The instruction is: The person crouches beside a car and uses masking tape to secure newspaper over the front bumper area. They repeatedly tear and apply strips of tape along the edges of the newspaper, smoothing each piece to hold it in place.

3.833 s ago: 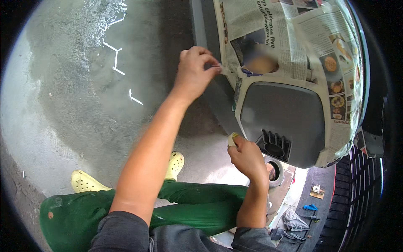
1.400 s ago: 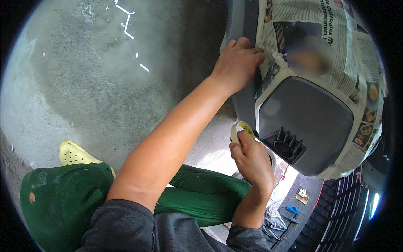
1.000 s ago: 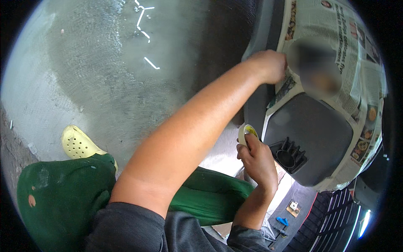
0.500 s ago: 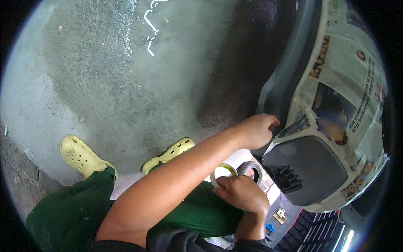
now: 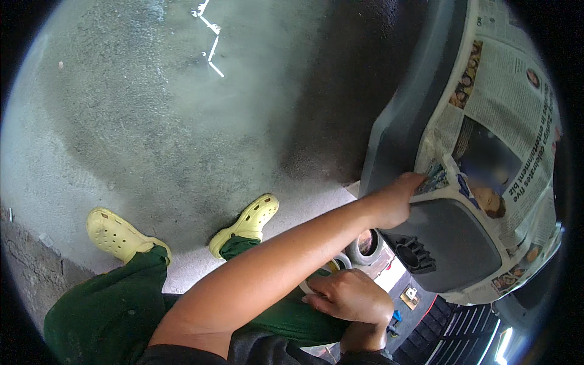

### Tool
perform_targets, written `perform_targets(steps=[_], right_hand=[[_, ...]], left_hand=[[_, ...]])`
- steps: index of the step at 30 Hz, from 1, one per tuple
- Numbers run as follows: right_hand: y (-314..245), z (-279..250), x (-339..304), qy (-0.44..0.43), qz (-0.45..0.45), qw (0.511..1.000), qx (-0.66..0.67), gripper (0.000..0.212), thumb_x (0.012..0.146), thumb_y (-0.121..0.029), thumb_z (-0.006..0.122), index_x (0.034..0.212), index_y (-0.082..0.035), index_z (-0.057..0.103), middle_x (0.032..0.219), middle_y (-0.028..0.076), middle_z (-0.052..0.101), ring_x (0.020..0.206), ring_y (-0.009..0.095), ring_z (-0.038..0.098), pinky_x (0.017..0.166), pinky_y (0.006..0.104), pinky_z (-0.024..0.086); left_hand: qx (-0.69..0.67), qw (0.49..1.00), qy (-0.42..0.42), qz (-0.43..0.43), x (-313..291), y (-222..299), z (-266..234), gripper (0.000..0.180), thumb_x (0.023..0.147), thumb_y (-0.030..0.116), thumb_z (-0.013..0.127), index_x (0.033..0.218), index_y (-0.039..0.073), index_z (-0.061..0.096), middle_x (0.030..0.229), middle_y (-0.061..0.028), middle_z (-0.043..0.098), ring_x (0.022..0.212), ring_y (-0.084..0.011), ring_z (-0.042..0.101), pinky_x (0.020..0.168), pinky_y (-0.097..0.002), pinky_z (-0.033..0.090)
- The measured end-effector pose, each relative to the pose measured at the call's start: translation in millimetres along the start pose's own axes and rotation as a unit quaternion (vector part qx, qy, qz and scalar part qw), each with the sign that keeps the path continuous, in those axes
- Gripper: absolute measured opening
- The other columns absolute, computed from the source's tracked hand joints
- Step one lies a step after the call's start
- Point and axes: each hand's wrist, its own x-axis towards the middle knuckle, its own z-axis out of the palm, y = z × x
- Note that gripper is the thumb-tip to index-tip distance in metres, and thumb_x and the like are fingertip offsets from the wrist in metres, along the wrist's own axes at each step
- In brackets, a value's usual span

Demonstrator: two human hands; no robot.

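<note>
a person in green trousers and pale yellow clogs (image 5: 243, 224) crouches on a concrete floor (image 5: 158, 121) beside a grey plastic car bumper panel (image 5: 453, 243) masked with newspaper sheets (image 5: 505, 128). the left hand (image 5: 398, 198) reaches across, fingers pressed flat on the paper's lower edge where it meets the bare grey surface, gripping nothing. the right hand (image 5: 353, 298), low over the lap, closes around a pale roll of masking tape (image 5: 331, 267), only partly visible behind the left forearm. a round grey opening (image 5: 365, 244) sits just beside the tape.
</note>
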Motion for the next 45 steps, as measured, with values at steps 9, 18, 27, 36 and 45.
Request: perform_targets(steps=[9,18,27,36,45], right_hand=[[21.5,23.8,0.6,0.058,0.024,0.998,0.015,0.029,0.095,-0.034,0.075,0.092,-0.005,0.071,0.073,0.019,0.068,0.074,0.042,0.070,0.066,0.0506,0.053],[69.0,45.5,-20.1,0.163,0.081,0.983,-0.035,0.022,0.093,-0.028,0.075,0.092,-0.006,0.072,0.076,0.018,0.071,0.075,0.040,0.072,0.068,0.0491,0.052],[142.9,34.0,-18.6,0.210,0.069,0.975,-0.020,0.023,0.093,-0.022,0.073,0.094,0.001,0.072,0.075,0.018,0.071,0.070,0.028,0.072,0.068,0.0430,0.055],[178.4,31.7,-6.6,0.305,0.071,0.950,0.007,0.036,0.103,-0.033,0.059,0.108,0.000,0.070,0.089,0.025,0.071,0.086,0.040,0.072,0.081,0.0525,0.054],[180.0,32.4,-2.7,0.298,0.082,0.942,0.129,0.042,0.103,-0.036,0.058,0.096,0.003,0.070,0.083,0.026,0.070,0.076,0.042,0.070,0.079,0.0524,0.054]], left_hand=[[0.071,0.996,0.039,0.028,14.9,-54.0,-3.0,0.048,0.089,-0.006,0.057,0.136,0.000,0.068,0.128,-0.0260,0.072,0.122,-0.0373,0.070,0.105,-0.0422,0.053],[0.111,0.982,0.141,0.056,11.6,-63.8,2.8,0.029,0.087,0.000,0.065,0.114,0.000,0.075,0.105,-0.0220,0.077,0.100,-0.0333,0.076,0.088,-0.0413,0.057],[0.199,0.960,0.186,0.069,0.3,-62.6,5.1,0.023,0.089,0.003,0.070,0.112,0.000,0.075,0.099,-0.0184,0.078,0.093,-0.0243,0.076,0.085,-0.0374,0.057],[0.207,0.958,0.175,0.093,4.7,-62.6,3.7,0.018,0.092,0.007,0.077,0.105,-0.003,0.071,0.095,-0.0158,0.078,0.085,-0.0207,0.076,0.076,-0.0340,0.059],[0.261,0.906,0.299,0.147,5.0,-82.7,31.4,0.012,0.089,0.006,0.074,0.098,-0.001,0.074,0.091,-0.0176,0.078,0.080,-0.0273,0.077,0.076,-0.0377,0.059]])
